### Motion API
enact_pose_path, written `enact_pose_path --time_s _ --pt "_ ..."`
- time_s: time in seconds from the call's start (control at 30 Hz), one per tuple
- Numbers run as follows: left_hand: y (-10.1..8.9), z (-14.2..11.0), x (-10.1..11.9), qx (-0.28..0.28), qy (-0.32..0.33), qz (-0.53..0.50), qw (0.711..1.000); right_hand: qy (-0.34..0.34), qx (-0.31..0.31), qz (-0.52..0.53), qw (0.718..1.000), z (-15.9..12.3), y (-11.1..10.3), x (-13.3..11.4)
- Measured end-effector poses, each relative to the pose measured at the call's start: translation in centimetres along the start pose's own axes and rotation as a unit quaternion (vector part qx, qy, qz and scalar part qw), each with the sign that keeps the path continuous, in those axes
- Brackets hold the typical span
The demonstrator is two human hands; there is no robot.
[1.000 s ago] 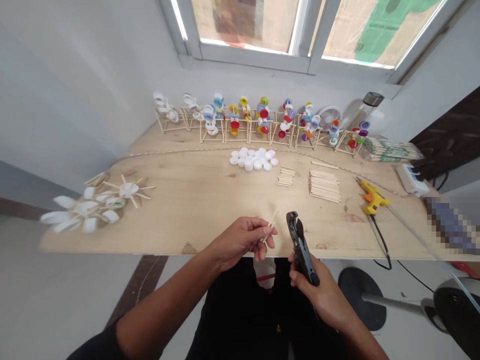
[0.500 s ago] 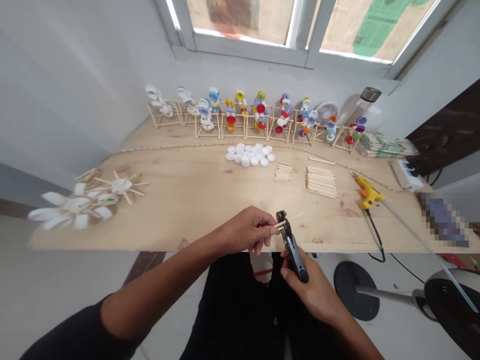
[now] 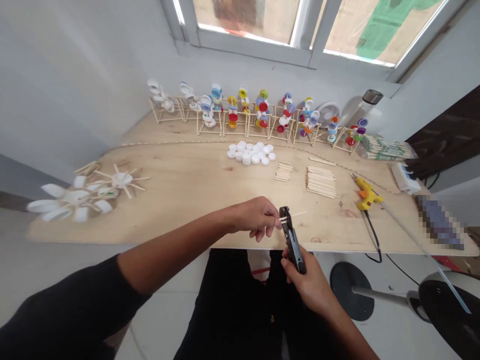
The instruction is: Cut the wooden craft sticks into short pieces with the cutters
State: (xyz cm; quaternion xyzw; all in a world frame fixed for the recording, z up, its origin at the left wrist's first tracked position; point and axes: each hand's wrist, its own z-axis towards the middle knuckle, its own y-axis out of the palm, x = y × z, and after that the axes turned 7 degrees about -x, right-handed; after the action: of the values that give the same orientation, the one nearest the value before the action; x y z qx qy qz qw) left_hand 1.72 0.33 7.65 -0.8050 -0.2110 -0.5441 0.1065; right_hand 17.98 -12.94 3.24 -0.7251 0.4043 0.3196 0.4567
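My left hand [image 3: 262,219] pinches thin wooden sticks [image 3: 299,214] between thumb and fingertips, above the table's front edge. Two short ends show beside the thumb, and one longer piece reaches past the tool to the right. My right hand [image 3: 308,282] is wrapped round the handles of dark metal pliers [image 3: 294,246], whose head points up and away from me. The sticks lie at the jaws of the pliers; whether the jaws are closed on them is too small to tell. Beyond my hands are a pile of cut sticks [image 3: 321,181] and a smaller pile of shorter pieces [image 3: 283,171].
White bottle caps [image 3: 246,159] sit mid-table [image 3: 187,200]. A yellow glue gun [image 3: 368,193] with its cord lies right. Stick-and-cap wheels [image 3: 122,180] lie left. Several stick frames with coloured caps [image 3: 232,117] line the wall, near a fan [image 3: 327,116] and a bottle [image 3: 363,107].
Both hands have shifted slightly farther over the table with the sticks and pliers. My left forearm reaches in a little more, and the view has tilted slightly.
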Motion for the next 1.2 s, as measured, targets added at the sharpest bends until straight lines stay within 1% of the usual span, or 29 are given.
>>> enact_pose_path --time_s 0.2,0.37,0.47,0.7,0.8,1.2 --pt "-0.9 1.2 -0.1 -0.025 -0.025 -0.006 0.999 0.002 0.009 -0.002 1.0 0.5 0.1 0.6" --pt "-1.0 1.9 0.2 -0.023 -0.047 0.009 0.999 0.004 0.03 -0.004 1.0 0.7 0.2 1.1" --pt "-0.8 2.0 0.2 -0.01 -0.045 0.011 0.999 0.002 0.042 0.0 0.999 0.8 0.3 1.2" --pt "-0.2 1.9 -0.4 0.058 -0.006 -0.029 0.998 -0.002 0.044 0.0 0.999 0.8 0.5 1.4" --pt "-0.1 2.0 -0.6 0.069 -0.007 -0.033 0.997 0.001 0.044 0.0 0.999 0.9 0.6 1.4" --pt "-0.6 2.4 -0.1 0.037 -0.069 -0.007 0.997 0.007 0.043 0.005 0.999 0.9 0.8 2.0"
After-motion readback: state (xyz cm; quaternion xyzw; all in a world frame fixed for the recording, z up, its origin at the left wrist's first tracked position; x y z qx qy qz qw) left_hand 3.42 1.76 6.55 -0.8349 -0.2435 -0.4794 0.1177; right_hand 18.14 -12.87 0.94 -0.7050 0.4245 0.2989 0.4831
